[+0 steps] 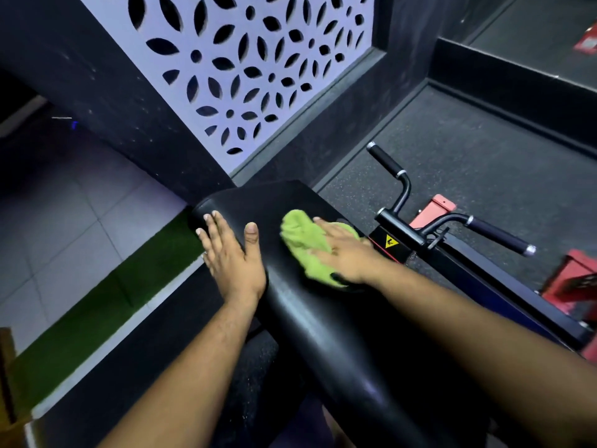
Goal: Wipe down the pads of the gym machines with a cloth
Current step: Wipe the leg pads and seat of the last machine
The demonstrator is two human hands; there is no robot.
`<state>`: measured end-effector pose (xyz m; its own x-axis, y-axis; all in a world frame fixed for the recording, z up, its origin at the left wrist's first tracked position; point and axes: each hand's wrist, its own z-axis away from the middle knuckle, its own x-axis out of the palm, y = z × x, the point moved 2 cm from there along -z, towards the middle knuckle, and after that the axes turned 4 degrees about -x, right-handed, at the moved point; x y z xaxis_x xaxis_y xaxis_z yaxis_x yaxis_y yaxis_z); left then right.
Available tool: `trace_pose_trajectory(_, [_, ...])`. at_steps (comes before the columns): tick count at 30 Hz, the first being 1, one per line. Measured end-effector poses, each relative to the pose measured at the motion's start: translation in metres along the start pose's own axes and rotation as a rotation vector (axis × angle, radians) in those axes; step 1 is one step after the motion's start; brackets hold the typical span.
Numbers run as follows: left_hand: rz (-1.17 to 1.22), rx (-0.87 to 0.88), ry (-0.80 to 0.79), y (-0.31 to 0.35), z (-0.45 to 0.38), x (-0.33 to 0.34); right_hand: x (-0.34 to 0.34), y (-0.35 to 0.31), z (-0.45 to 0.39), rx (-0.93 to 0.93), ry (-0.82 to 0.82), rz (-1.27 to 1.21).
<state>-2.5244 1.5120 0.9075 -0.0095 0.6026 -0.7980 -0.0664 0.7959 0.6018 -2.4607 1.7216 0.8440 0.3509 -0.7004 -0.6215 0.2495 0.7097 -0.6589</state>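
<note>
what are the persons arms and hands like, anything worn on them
Both forearms are bare as far as the frame shows, with no sleeves in view. The left hand and right hand wear no gloves, and no watch, ring or wristband can be seen on either. The visible fingernails are short.

Both forearms extended forward. Left hand [231,253] flat, fingers straight, thumb splayed. Right hand [347,253] flat, palm down, fingers spread.

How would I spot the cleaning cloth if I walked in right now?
Find the long black pad of the gym machine running through the middle of the view. Near its far end, the right hand presses flat on a crumpled cloth. It is bright lime green, the only such thing against the black pad.
</note>
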Motion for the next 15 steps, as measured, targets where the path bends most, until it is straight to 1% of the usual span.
trace_pose_trajectory(2, [-0.006,-0.001,0.003,0.001,0.000,0.000,-0.009,0.040,-0.009,0.199,0.004,0.029])
trace_pose_trajectory(3, [-0.011,0.000,0.007,0.001,0.000,0.000,-0.010,0.046,-0.016,0.270,0.012,0.036])
trace_pose_trajectory(5, [-0.018,-0.004,0.013,0.001,-0.002,0.001,-0.011,0.023,-0.034,0.296,0.035,0.006])
trace_pose_trajectory(7, [-0.035,-0.009,0.007,0.000,-0.002,0.002,-0.007,-0.019,-0.036,0.195,0.046,-0.060])
trace_pose_trajectory(9, [-0.053,-0.010,-0.006,0.000,0.000,0.001,0.002,-0.044,-0.019,0.049,0.048,-0.086])
trace_pose_trajectory(12, [-0.085,-0.011,-0.025,0.003,0.002,-0.002,0.009,-0.026,0.036,-0.147,0.002,-0.113])
trace_pose_trajectory(15, [-0.083,-0.016,-0.024,0.003,0.008,-0.003,0.019,0.012,0.092,-0.238,-0.040,-0.082])
